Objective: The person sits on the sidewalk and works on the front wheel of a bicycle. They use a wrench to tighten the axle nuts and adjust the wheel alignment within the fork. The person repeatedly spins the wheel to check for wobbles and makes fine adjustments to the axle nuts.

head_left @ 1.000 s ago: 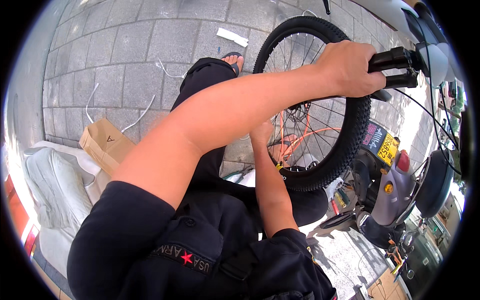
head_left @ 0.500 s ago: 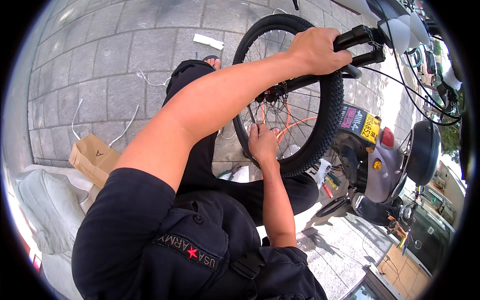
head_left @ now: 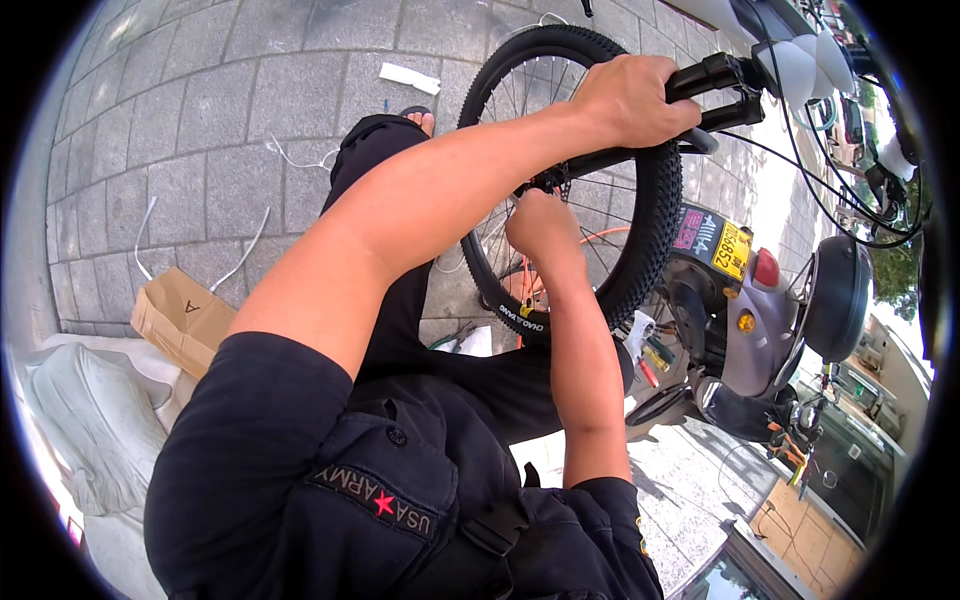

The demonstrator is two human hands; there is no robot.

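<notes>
My left hand (head_left: 642, 105) is wrapped round the black bicycle fork (head_left: 715, 80) above the front wheel's tyre (head_left: 655, 230). My right hand (head_left: 540, 230) is closed at the wheel's hub (head_left: 550, 180), below my left forearm; whatever its fingers hold is hidden. Around and behind that hand run thin spokes and an orange hose or cord (head_left: 605, 232). Black cables (head_left: 820, 185) loop from the handlebar at the upper right.
A parked scooter (head_left: 740, 315) stands close right of the wheel, with hand tools (head_left: 650, 360) beside it. A brown paper bag (head_left: 185, 320) and a padded grey seat (head_left: 85, 420) are at lower left. A white strip (head_left: 408, 77) lies on the paving (head_left: 250, 180).
My right hand has moved up from the lower spokes to the hub; a thin dark tool seen in its fingers is now hidden. My left hand stays on the fork.
</notes>
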